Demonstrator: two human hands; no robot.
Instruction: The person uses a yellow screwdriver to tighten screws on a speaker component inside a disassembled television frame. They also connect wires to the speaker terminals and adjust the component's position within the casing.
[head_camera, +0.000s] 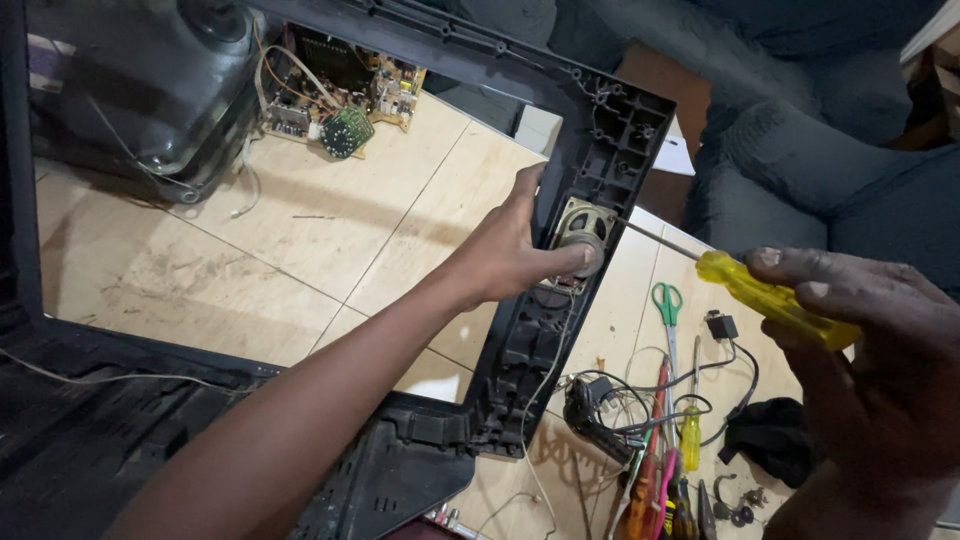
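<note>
- Fingers (525, 205) of the left hand (510, 255) spread flat against the inner edge of the black plastic frame (610, 120), thumb pressing on the round speaker (583, 245) mounted in the frame's side rail; nothing is gripped, the hand only braces.
- Right hand (870, 350), well to the right of the speaker, is closed around the yellow handle of a screwdriver (770, 295).
- Seen from the speaker, the screwdriver's long axis runs from lower right to upper left, its thin metal shaft pointing at the speaker's upper right corner; whether the tip touches a screw there is too small to tell.
- Left hand is the nearer one, in contact with the speaker; the right holds off beyond the rail, linked to it only by the tool's shaft.
- Speaker sits about midway along the frame's right rail, facing the camera, with thin wires trailing down from it along the rail.
- Below and to the right of the speaker, on the tiled floor (400, 220), lie green-handled scissors (667, 305), a tangle of black cable (600, 410), a small yellow screwdriver (690, 435) and several other hand tools with red and orange grips.
- Far to the upper left of the speaker, a grey picture tube (150, 90) rests beside a circuit board (340, 95).
- Right of the speaker, dark upholstery (800, 170) fills the background.
</note>
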